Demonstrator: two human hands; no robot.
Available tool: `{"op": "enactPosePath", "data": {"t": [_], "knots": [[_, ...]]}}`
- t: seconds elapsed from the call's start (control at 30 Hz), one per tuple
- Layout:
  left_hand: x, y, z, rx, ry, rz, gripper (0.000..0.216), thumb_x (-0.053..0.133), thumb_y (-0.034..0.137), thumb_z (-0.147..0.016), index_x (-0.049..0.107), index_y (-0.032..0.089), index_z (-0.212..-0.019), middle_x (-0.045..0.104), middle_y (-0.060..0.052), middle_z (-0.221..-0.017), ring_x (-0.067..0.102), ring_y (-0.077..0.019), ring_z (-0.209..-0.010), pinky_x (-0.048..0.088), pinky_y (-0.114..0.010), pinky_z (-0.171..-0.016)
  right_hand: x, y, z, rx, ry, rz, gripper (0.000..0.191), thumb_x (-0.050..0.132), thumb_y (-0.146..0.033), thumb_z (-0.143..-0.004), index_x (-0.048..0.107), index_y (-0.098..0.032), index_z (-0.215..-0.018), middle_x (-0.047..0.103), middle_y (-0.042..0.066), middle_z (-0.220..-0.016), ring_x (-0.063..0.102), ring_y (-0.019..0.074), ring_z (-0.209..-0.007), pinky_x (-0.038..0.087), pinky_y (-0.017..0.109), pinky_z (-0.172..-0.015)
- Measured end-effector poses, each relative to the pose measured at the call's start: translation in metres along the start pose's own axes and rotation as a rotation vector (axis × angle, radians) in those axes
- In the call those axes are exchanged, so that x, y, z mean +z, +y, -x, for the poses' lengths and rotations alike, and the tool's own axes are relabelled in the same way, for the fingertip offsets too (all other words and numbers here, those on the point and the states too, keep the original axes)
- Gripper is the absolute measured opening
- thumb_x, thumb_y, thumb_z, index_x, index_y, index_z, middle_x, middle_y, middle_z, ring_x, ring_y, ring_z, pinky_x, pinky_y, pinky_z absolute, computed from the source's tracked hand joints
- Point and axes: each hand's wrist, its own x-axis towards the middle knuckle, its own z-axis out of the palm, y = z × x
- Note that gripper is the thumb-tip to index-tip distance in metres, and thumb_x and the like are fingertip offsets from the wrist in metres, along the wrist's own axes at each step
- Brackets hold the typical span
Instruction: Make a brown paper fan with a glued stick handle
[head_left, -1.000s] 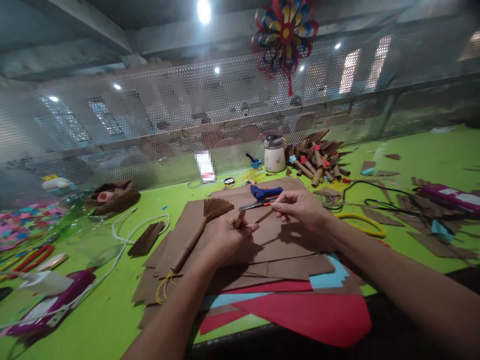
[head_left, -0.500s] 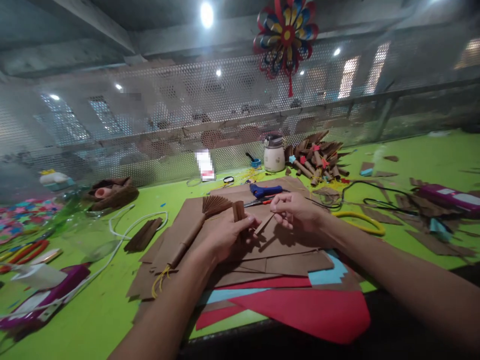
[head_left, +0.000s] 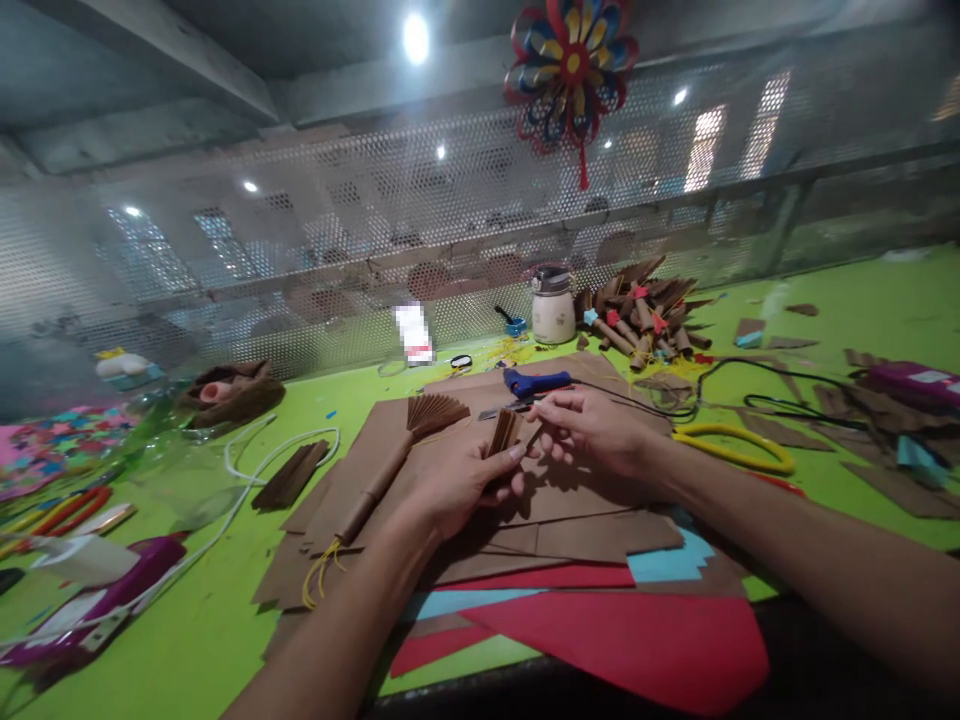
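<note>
My left hand point(head_left: 476, 480) is closed on a pleated piece of brown paper point(head_left: 507, 430), whose folds stick up above the thumb. Just to its right, the fingers of my right hand point(head_left: 577, 425) pinch a narrow brown paper strip point(head_left: 534, 438) close against the pleated piece. Both hands are over a stack of brown paper sheets point(head_left: 577, 540). Left of my left hand lies a rolled brown paper tube point(head_left: 375, 490) with a fanned pleated top point(head_left: 435, 415) and yellow strings point(head_left: 319, 575) at its lower end. Beyond my hands rests a blue glue gun point(head_left: 536, 383).
Red paper point(head_left: 645, 645) lies at the front edge. A pile of brown paper rolls point(head_left: 645, 310) stands near a white jug point(head_left: 553, 312) at the back. Yellow-handled scissors point(head_left: 739, 450) lie right; a white cable point(head_left: 240, 470), folded paper point(head_left: 292, 475) and a power strip point(head_left: 112, 600) lie left.
My right hand has come closer to my left, bringing the strip up against the pleated piece. The pleated piece now leans right and shows its folds. The whole view has shifted slightly.
</note>
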Motion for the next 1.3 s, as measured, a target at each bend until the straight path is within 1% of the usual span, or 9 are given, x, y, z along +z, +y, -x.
{"op": "enactPosePath", "data": {"t": [0.17,0.3,0.43,0.53,0.7,0.83,1.07,1.2,1.3], "knots": [[0.000,0.001,0.000,0.011,0.030,0.048,0.035,0.065,0.046,-0.074,0.061,0.013,-0.086,0.056,-0.001,-0.065,0.044,-0.0052,-0.052,0.018,-0.016,-0.042,-0.002,0.005,-0.001,-0.061,-0.018,-0.029,0.025,0.066,-0.038,-0.077,0.064,-0.014,-0.085,0.064,0.001,-0.066,0.056,0.0079,-0.053,0.043,0.021,-0.052],[0.000,-0.002,-0.001,0.029,0.078,0.027,0.030,0.071,0.040,-0.068,0.062,0.014,-0.080,0.054,0.002,-0.065,0.043,-0.0053,-0.054,0.025,-0.017,-0.047,-0.004,0.009,-0.002,-0.082,-0.009,-0.034,0.022,0.067,-0.033,-0.076,0.065,-0.017,-0.091,0.064,0.001,-0.076,0.058,0.0095,-0.062,0.045,0.025,-0.060],[0.001,-0.008,-0.003,0.047,0.129,-0.016,0.029,0.071,0.041,-0.066,0.064,0.015,-0.078,0.058,0.001,-0.067,0.046,-0.0071,-0.054,0.031,-0.020,-0.053,0.000,0.010,-0.001,-0.085,0.026,0.013,0.039,0.073,-0.024,-0.070,0.061,-0.022,-0.107,0.062,-0.002,-0.071,0.057,0.0108,-0.061,0.044,0.026,-0.060],[0.001,-0.010,-0.005,0.101,0.161,-0.096,0.029,0.068,0.042,-0.069,0.066,0.015,-0.079,0.061,-0.002,-0.069,0.047,-0.0094,-0.056,0.033,-0.021,-0.054,0.006,0.009,0.002,-0.045,0.065,0.053,0.046,0.074,-0.023,-0.067,0.059,-0.022,-0.110,0.060,-0.003,-0.070,0.057,0.0115,-0.060,0.044,0.027,-0.057],[0.003,-0.009,-0.009,0.249,0.371,-0.249,0.022,0.063,0.036,-0.070,0.066,0.014,-0.073,0.063,-0.004,-0.070,0.051,-0.0136,-0.061,0.036,-0.024,-0.057,0.010,0.010,0.004,-0.007,0.069,0.050,0.043,0.073,-0.024,-0.066,0.059,-0.020,-0.106,0.061,-0.002,-0.074,0.056,0.0113,-0.061,0.044,0.027,-0.058],[0.002,-0.008,-0.011,0.290,0.528,-0.301,0.018,0.063,0.031,-0.069,0.064,0.014,-0.069,0.061,-0.003,-0.066,0.051,-0.0143,-0.061,0.037,-0.024,-0.057,0.010,0.014,0.004,0.010,0.039,0.052,0.041,0.073,-0.025,-0.066,0.058,-0.019,-0.103,0.061,0.000,-0.078,0.055,0.0103,-0.061,0.044,0.026,-0.057],[-0.005,-0.011,-0.011,0.301,0.465,0.003,0.030,0.065,0.038,-0.070,0.064,0.011,-0.081,0.065,-0.006,-0.077,0.057,-0.0158,-0.065,0.043,-0.026,-0.060,0.017,0.009,0.007,-0.042,0.094,0.061,0.047,0.073,-0.022,-0.064,0.056,-0.020,-0.107,0.063,0.001,-0.083,0.055,0.0111,-0.064,0.044,0.025,-0.058],[0.001,-0.005,-0.009,0.346,0.517,-0.033,0.026,0.067,0.036,-0.068,0.063,0.012,-0.075,0.061,-0.002,-0.069,0.052,-0.0130,-0.061,0.041,-0.024,-0.059,0.020,0.010,0.007,-0.032,0.125,0.066,0.031,0.071,-0.022,-0.065,0.060,-0.017,-0.094,0.061,-0.002,-0.068,0.052,0.0098,-0.057,0.041,0.024,-0.056],[0.007,-0.002,-0.009,0.412,0.518,-0.104,0.022,0.064,0.034,-0.070,0.061,0.013,-0.071,0.056,0.000,-0.063,0.047,-0.0112,-0.058,0.039,-0.023,-0.057,0.019,0.013,0.005,-0.003,0.123,0.007,0.022,0.068,-0.025,-0.068,0.060,-0.016,-0.087,0.060,-0.002,-0.065,0.052,0.0106,-0.057,0.040,0.024,-0.056]]}}
